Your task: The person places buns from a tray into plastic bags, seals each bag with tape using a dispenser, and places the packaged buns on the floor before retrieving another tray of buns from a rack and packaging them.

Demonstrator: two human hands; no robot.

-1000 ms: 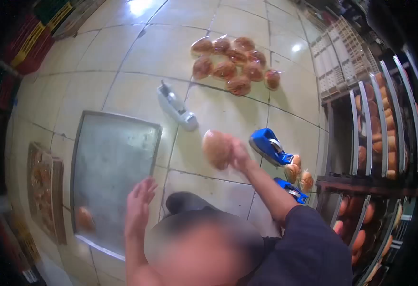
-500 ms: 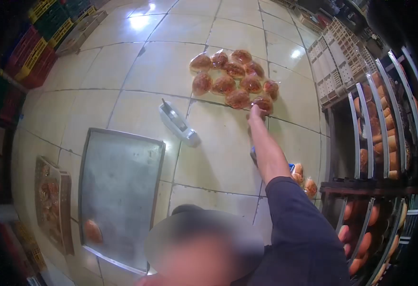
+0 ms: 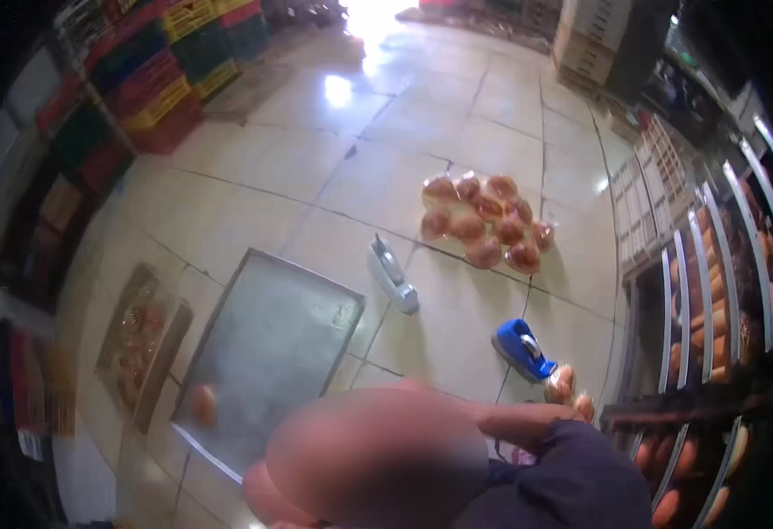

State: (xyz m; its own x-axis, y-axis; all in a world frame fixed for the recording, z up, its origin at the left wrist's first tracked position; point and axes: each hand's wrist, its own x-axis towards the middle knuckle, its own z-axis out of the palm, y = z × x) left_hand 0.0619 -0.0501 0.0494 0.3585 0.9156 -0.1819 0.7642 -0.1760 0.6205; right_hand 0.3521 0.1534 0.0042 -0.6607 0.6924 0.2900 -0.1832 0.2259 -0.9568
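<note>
My right forearm (image 3: 514,421), in a dark sleeve (image 3: 572,472), bends inward at the lower middle; a blurred patch covers most of my right hand (image 3: 415,386). Bare skin (image 3: 267,494) at the patch's lower left may belong to my left hand or arm, its fingers hidden. Nearest to them is a large metal baking tray (image 3: 289,331) with one bun (image 3: 203,405) near its left edge. Clear-bagged buns (image 3: 488,208) lie grouped on the tiled floor. A white tape dispenser (image 3: 393,278) and a blue tape dispenser (image 3: 523,348) stand between; two more bagged buns (image 3: 561,384) lie by the blue one.
At left lies a shallow crate (image 3: 140,348) holding bagged items. Stacked coloured crates (image 3: 153,88) line the far left. On the right stand a rack (image 3: 695,291) of bread trays and pale plastic crates (image 3: 646,198). Further crates (image 3: 589,44) are stacked at the back right.
My right arm has drawn back from the bagged buns, which stay on the floor, and is folded toward me. The blue dispenser is uncovered. The camera view has tilted up and shifted left.
</note>
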